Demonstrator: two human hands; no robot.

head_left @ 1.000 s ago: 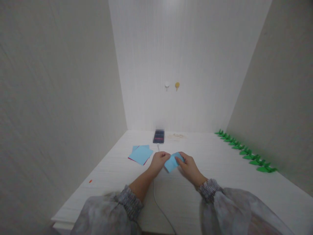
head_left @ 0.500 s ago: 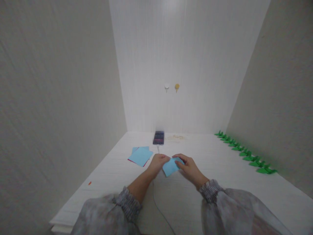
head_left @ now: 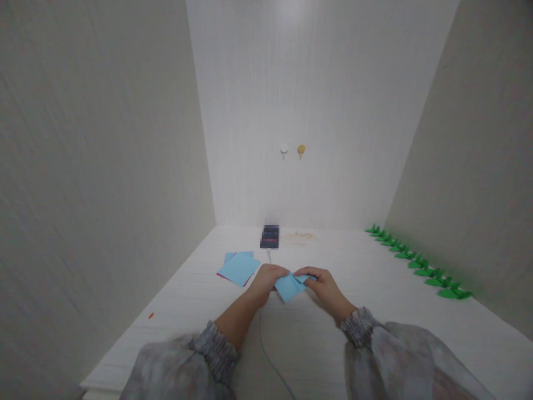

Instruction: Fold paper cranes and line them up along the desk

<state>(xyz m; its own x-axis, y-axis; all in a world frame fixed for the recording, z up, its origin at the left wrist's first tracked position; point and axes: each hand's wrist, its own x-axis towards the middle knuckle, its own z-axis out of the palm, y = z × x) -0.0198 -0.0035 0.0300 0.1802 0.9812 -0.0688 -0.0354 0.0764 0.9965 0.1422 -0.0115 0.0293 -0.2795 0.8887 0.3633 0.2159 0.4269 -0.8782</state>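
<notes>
Between my two hands is a folded piece of light blue origami paper (head_left: 287, 288), just above the white table. My left hand (head_left: 265, 282) grips its left edge, thumb on top. On the right side, my right hand (head_left: 323, 283) pinches a raised flap between thumb and fingers, and a crease runs toward the middle of the paper. The fingers under the paper are hidden. Left of my left hand lies a stack of square paper sheets (head_left: 239, 269), light blue on top with a red edge showing beneath.
A phone (head_left: 270, 236) with a blurred screen rests near the back wall, its white cable (head_left: 270, 362) running toward me. Several green folded paper figures (head_left: 417, 262) line the right side. A small orange scrap (head_left: 151, 315) lies at left. Two hooks (head_left: 301, 150) are on the wall.
My right hand has lifted and turned the right part of the blue paper into a flap, so a crease now shows. My left hand keeps its hold.
</notes>
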